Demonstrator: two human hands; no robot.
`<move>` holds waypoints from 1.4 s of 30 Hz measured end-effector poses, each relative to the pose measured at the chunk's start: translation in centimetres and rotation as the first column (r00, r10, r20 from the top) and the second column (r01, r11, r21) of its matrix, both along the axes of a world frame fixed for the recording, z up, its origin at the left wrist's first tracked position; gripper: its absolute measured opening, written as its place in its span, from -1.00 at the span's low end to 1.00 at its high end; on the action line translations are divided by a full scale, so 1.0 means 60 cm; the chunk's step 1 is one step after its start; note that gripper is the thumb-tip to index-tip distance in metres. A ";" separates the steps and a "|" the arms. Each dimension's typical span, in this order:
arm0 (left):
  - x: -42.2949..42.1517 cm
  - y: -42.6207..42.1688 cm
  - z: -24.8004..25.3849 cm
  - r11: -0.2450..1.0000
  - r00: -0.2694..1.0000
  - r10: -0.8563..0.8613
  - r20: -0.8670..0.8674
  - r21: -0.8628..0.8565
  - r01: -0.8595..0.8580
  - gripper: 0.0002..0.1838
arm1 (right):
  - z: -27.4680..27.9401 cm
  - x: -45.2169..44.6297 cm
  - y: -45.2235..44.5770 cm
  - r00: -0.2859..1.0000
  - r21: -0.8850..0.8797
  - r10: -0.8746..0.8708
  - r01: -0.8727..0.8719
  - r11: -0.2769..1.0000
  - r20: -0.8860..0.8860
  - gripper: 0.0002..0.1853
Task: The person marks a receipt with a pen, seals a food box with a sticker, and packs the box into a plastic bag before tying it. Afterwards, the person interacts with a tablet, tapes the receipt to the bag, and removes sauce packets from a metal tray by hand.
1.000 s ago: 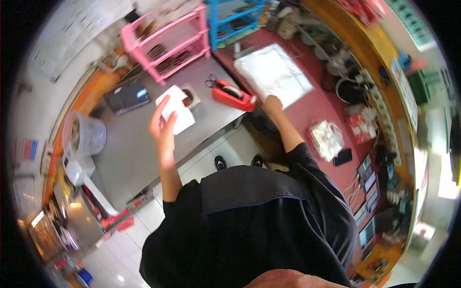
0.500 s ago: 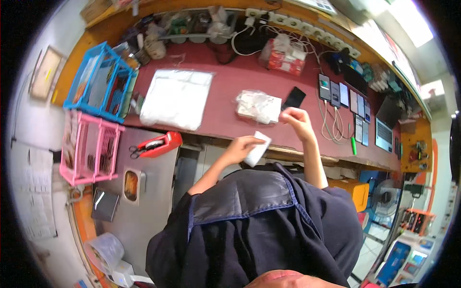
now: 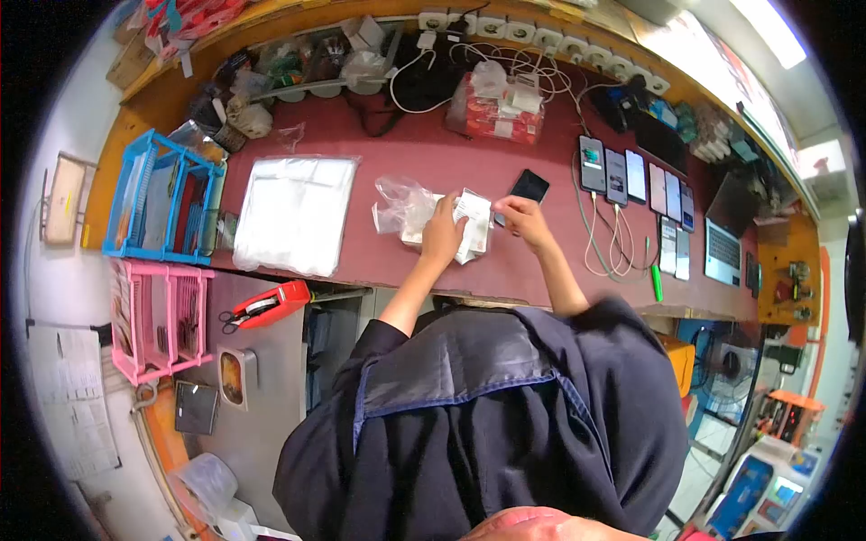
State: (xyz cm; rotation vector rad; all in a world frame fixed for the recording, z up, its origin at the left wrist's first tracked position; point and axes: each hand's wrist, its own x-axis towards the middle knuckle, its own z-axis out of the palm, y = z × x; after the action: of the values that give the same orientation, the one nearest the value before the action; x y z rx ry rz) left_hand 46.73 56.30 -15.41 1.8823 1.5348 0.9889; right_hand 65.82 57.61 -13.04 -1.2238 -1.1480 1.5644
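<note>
My left hand (image 3: pixel 442 236) is over a white box-like stack (image 3: pixel 415 233) on the maroon worktop, its fingers closed on a white slip of paper (image 3: pixel 473 213) that lies across the stack. Crumpled clear plastic (image 3: pixel 397 200) spreads from the stack's left side. Just right of the slip is my right hand (image 3: pixel 525 222), fingers pinched together; whatever they hold, if anything, is too small to make out. Behind that hand a black phone (image 3: pixel 530 186) lies on the worktop.
White plastic sheets (image 3: pixel 296 215) lie to the left, beside a blue basket (image 3: pixel 162 198). A red tape dispenser (image 3: pixel 275 305) is near the front edge. Several phones (image 3: pixel 616 176) with cables, a green marker (image 3: pixel 656 282) and a laptop (image 3: pixel 721 252) occupy the right.
My left hand has moved forward from the table's edge, bringing the white slip onto the stack. My right hand has come down and left, beside the slip. The plastic now spreads left of the stack.
</note>
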 end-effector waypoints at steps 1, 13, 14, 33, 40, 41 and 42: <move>0.003 -0.003 -0.003 1.000 1.000 0.020 -0.003 0.001 -0.020 -0.43 | -0.008 -0.020 0.017 0.999 -0.025 0.023 -0.022 0.999 0.036 -0.85; 0.022 -0.013 -0.025 0.998 0.934 0.059 -0.353 0.051 -0.044 -0.21 | -0.087 -0.072 0.075 0.867 -0.027 0.040 -0.031 0.999 0.497 -0.73; 0.024 -0.012 -0.024 0.998 0.915 0.063 -0.399 0.035 -0.053 -0.12 | -0.086 -0.076 0.080 0.766 -0.002 0.051 -0.066 0.998 0.641 -0.63; 0.014 -0.012 -0.007 0.984 0.952 0.054 -0.302 -0.145 -0.102 -0.16 | -0.155 -0.021 -0.022 0.915 -0.512 -0.256 0.065 0.856 -0.312 -0.73; -0.029 -0.085 -0.037 1.000 0.999 -0.012 -0.030 -0.023 0.012 -0.32 | -0.159 -0.018 -0.041 0.861 0.093 -0.184 0.159 0.983 0.474 -0.77; -0.045 -0.119 -0.034 0.990 0.995 -0.039 0.086 -0.130 0.051 -0.35 | -0.126 -0.035 -0.057 0.747 0.387 -0.384 0.184 0.904 0.543 -0.72; -0.062 -0.155 -0.032 0.999 0.996 -0.032 0.086 -0.041 0.036 -0.41 | -0.102 -0.047 -0.071 0.724 0.477 -0.393 0.100 0.873 0.567 -0.67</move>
State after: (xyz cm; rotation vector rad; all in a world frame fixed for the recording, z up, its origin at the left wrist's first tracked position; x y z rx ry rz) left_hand 43.04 47.02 -17.32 1.8077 1.4588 1.0006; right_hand 63.01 53.38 -19.15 -1.5909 -1.5664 0.6105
